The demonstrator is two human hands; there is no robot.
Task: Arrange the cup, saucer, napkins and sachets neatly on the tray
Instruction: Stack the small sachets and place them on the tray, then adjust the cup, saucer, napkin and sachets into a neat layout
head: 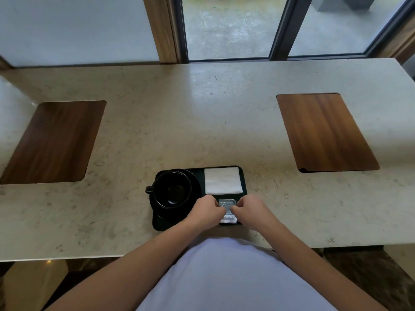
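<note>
A black tray [244, 176] lies near the table's front edge. On its left half a black cup [173, 189] stands upright on a black saucer [197, 187], handle pointing left. Folded white napkins [222, 180] fill the tray's far right corner. Pale sachets [227, 206] lie in the near right corner. My left hand [206, 213] and my right hand [249, 212] meet over them, fingers curled, each pinching a side of the sachets. The hands hide most of the sachets and the tray's front right part.
The tray sits on a beige stone table [179, 131]. Two inlaid wooden panels lie in the top, one at the left [54, 142] and one at the right [325, 133]. Windows and a wooden frame stand beyond the far edge.
</note>
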